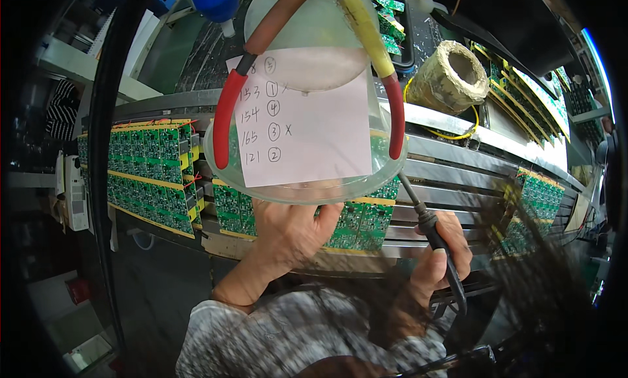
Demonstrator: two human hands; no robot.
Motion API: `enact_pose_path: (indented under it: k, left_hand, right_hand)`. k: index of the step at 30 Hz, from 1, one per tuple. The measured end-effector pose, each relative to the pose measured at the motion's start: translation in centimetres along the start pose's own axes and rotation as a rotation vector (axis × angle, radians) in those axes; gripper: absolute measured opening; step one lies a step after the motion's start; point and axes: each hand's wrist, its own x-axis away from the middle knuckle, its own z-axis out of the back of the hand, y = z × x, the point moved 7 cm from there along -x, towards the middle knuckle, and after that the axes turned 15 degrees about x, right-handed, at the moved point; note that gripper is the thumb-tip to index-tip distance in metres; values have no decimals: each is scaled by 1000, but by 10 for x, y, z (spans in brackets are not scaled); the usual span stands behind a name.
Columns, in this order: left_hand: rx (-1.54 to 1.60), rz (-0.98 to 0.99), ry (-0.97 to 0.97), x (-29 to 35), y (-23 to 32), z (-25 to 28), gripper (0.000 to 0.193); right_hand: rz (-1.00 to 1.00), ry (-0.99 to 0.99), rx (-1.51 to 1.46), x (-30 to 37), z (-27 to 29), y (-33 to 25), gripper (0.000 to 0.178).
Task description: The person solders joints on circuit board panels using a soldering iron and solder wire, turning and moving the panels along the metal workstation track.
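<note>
My right hand (448, 247) is wrapped round the black handle of a soldering iron (428, 224), whose metal tip points up and left at the edge of a clear plastic hood (307, 193). My left hand (288, 231) rests over a green circuit board panel (360, 227), thumb out to the side. Its fingertips are hidden behind the hood's rim. A white paper with handwriting (327, 129) lies against the hood. Over it hang two red-tipped handles (227, 123) of a sprung tool, one wrapped in brown, the other in yellow.
More circuit board panels (150, 155) with red wires stand on the metal rails at left, and another panel (536, 201) at right. A crusted round pot (451, 77) sits beyond, beside a yellow cable (466, 130). A black tray (405, 44) holds boards; a blue bottle (216, 0) is at the top.
</note>
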Motion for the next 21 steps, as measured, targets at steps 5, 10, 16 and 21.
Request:
enact_pose_path:
  k: [5,10,16,21]
  left_hand:
    - [58,-1,-148,-4,10,-16,19]
    - [37,8,-208,-3,5,-26,19]
    - [34,-21,-145,3,12,-17,17]
    - [-9,-19,-64,13,11,-11,17]
  right_hand:
    - [-10,50,-8,2,4,3,36]
    - [-37,62,8,5,11,5,37]
    - [-31,12,4,6,14,-1,34]
    - [-41,-118,-39,8,9,-3,31]
